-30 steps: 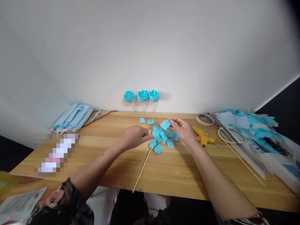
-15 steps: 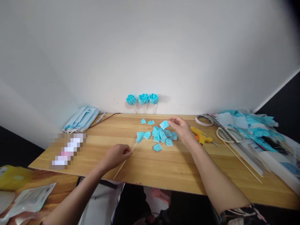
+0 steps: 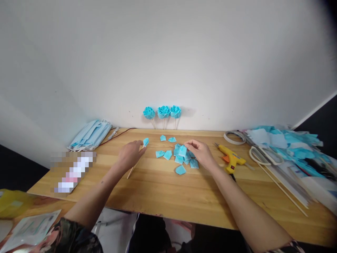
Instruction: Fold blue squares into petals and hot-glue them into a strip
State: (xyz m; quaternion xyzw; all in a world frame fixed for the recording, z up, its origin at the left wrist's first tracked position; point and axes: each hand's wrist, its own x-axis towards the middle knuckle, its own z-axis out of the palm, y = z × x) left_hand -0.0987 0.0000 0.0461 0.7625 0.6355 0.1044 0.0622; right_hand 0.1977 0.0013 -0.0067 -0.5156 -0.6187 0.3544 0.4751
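Left hand (image 3: 130,154) fingers pinch a wooden stick (image 3: 134,165) — right hand (image 3: 200,153) fingers pinch a blue petal (image 3: 182,150).

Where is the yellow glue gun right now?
The yellow glue gun lies on the wooden table, right of centre, between the right hand and the white scissors.

Three blue paper roses (image 3: 163,112) against wall; one yellow glue gun (image 3: 231,157); one scissors (image 3: 264,155); one tape roll (image 3: 233,137); one mask stack (image 3: 91,134).
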